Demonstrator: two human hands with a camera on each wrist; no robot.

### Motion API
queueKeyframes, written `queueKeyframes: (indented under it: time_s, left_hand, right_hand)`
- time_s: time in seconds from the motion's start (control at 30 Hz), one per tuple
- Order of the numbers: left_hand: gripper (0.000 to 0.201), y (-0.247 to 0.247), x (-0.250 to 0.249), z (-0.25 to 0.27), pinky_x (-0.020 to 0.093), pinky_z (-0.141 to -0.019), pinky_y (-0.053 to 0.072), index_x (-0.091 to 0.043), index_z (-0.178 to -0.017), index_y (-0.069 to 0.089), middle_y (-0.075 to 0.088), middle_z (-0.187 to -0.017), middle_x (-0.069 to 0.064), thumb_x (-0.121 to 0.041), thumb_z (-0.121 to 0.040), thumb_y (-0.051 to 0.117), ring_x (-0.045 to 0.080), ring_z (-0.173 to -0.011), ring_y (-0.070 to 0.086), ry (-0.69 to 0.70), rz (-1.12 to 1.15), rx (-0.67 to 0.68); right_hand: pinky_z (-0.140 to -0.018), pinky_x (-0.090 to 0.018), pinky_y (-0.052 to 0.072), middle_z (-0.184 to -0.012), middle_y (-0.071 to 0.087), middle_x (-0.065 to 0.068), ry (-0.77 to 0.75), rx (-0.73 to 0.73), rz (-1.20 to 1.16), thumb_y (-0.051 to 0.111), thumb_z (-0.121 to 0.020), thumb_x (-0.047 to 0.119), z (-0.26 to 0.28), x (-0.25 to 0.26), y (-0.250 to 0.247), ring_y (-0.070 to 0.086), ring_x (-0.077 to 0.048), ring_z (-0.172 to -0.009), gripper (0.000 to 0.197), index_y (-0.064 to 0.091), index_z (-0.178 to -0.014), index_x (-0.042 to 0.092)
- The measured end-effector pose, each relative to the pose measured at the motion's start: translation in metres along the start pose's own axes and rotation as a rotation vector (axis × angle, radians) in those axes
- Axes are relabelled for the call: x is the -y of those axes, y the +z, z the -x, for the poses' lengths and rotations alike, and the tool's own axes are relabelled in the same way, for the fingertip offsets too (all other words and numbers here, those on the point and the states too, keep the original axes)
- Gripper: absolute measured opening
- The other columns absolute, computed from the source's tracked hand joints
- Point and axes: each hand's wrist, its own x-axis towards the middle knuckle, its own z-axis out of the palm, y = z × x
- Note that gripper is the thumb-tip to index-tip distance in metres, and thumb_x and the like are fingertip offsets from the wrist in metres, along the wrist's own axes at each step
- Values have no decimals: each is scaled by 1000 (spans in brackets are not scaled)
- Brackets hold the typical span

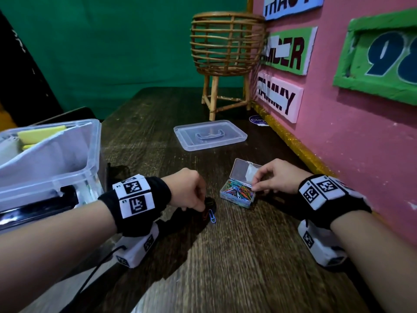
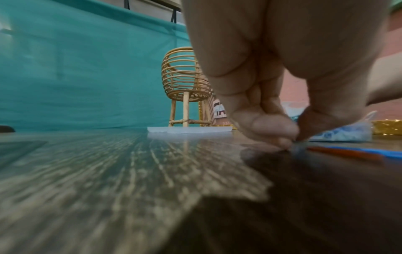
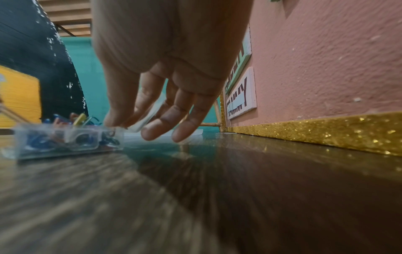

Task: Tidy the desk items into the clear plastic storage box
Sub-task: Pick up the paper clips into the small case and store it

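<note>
A small clear paper clip box [image 1: 237, 195] full of coloured clips stands on the wooden desk, its hinged lid [image 1: 244, 172] raised. My right hand [image 1: 256, 185] holds the box by its right edge, thumb and forefinger on the rim. In the right wrist view the right hand [image 3: 121, 124] grips that box [image 3: 63, 141] with the lid between the fingers. My left hand [image 1: 201, 210] pinches an orange paper clip [image 1: 205, 214] lying on the desk, beside a loose blue paper clip [image 1: 212, 217]. The left wrist view shows the left hand [image 2: 294, 139] pinched at the orange clip [image 2: 346, 154]. The clear storage box [image 1: 93, 154] stands at the left.
The storage box's flat lid [image 1: 209, 135] lies further back on the desk. A rattan basket stand [image 1: 225, 55] is behind it. A pink wall [image 1: 352, 143] with a gold strip [image 1: 300, 150] borders the right side. Yellow pads and dark items lie in the storage box.
</note>
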Motion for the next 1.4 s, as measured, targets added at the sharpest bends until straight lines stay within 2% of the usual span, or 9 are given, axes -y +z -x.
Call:
queueKeyframes:
  time_s: [0.27, 0.43, 0.6, 0.8, 0.9, 1.03, 1.1, 1.27, 1.4]
  left_hand:
    - [2, -9, -29, -23, 12, -67, 40, -14, -78, 66, 60, -70, -7, -13, -76, 67, 6, -66, 51, 249, 135, -372]
    - [18, -6, -37, -38, 15, -75, 38, -11, -99, 70, 63, -101, 5, -22, -86, 63, 13, -86, 57, 324, -44, -250]
    - [12, -5, -15, -18, 7, -69, 39, -13, -92, 72, 66, -92, 4, -15, -82, 66, 9, -79, 60, 406, -12, -294]
    - [36, -1, 13, 2, 1, -75, 38, -23, -110, 70, 57, -101, -9, -13, -76, 73, -1, -86, 58, 380, -29, 108]
    - [37, 0, 13, -3, 7, -78, 41, -21, -108, 72, 63, -103, -1, -16, -71, 78, 4, -89, 59, 376, 35, 126]
    - [25, 3, 7, -9, 13, -73, 47, -15, -94, 75, 65, -86, -1, -18, -70, 79, 2, -73, 61, 316, 81, 125]
    - [20, 3, 4, -9, 32, -76, 54, -15, -90, 74, 64, -85, -1, -21, -71, 78, 23, -77, 65, 294, 91, 151]
    - [17, 7, 1, -8, 6, -63, 37, -14, -93, 70, 69, -96, 6, -26, -80, 70, 8, -76, 54, 280, 3, 162]
    - [16, 10, -4, -12, 8, -59, 36, -14, -91, 69, 68, -91, 6, -25, -80, 69, 9, -70, 53, 262, -12, 166]
  right_hand:
    - [-43, -3, 36, -58, 60, 11, -30, -25, 8, 74, -77, 19, 4, 3, -2, 52, 8, -44, 4, 70, -78, 17]
    - [-56, -9, 41, -67, 64, 11, -31, -4, -28, 79, -70, 26, 7, 4, -3, 52, 13, -51, 9, 74, -74, 21]
    - [-57, -7, 39, -81, 65, 8, -72, 20, -24, 79, -70, 26, 8, 7, -4, 55, 8, -61, 8, 73, -75, 29]
    - [-52, -8, 35, -51, 60, 23, -66, -4, -28, 73, -78, 19, 11, 11, -4, 52, 13, -48, 20, 71, -97, 26]
    - [-54, -14, 43, -65, 60, 15, -31, 70, -13, 70, -80, 20, 10, 11, -2, 51, 1, -54, 28, 68, -108, 26]
    - [-53, -16, 41, -42, 52, 33, -52, 146, 28, 65, -85, 13, 11, 13, -1, 49, 10, -41, 35, 62, -117, 26]
    - [-51, -14, 39, -44, 51, 37, -63, 145, 36, 64, -85, 12, 12, 15, -2, 49, 13, -42, 32, 64, -113, 28]
    - [-56, -13, 39, -77, 57, 15, -63, 70, 42, 74, -77, 21, 11, 14, -1, 51, 0, -62, 16, 70, -86, 34]
    - [-73, -18, 37, -81, 57, 17, -72, 30, 102, 76, -73, 30, 9, 14, -1, 51, 2, -77, 9, 69, -75, 36]
